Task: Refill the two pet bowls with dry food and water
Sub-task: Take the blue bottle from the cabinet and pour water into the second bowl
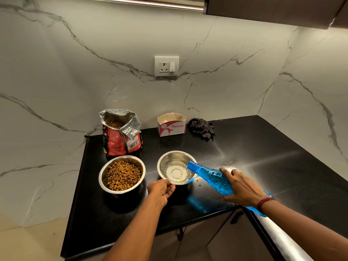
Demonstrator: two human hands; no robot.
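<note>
Your right hand point(243, 187) wraps over the body of the blue plastic water bottle point(212, 178), its grip clamped on it, tipping the bottle so the neck sits over the rim of the water bowl point(177, 167) and a thin stream falls into the shallow water inside. Your left hand point(160, 189) reaches in from below, fingers pinched on that bowl's near rim. A red thread band circles your right wrist. Just left of the water bowl stands the second steel bowl point(122, 174), filled with brown kibble. Behind that one, the torn-open kibble bag point(121, 132) stands upright. Farther back from the water bowl are an open Origami carton point(171, 124) and, to its right, a crumpled dark checked cloth point(201, 128). All rest on a black polished counter point(263, 147) set into a corner of white veined marble wall, with a socket plate point(166, 65) above the carton.
</note>
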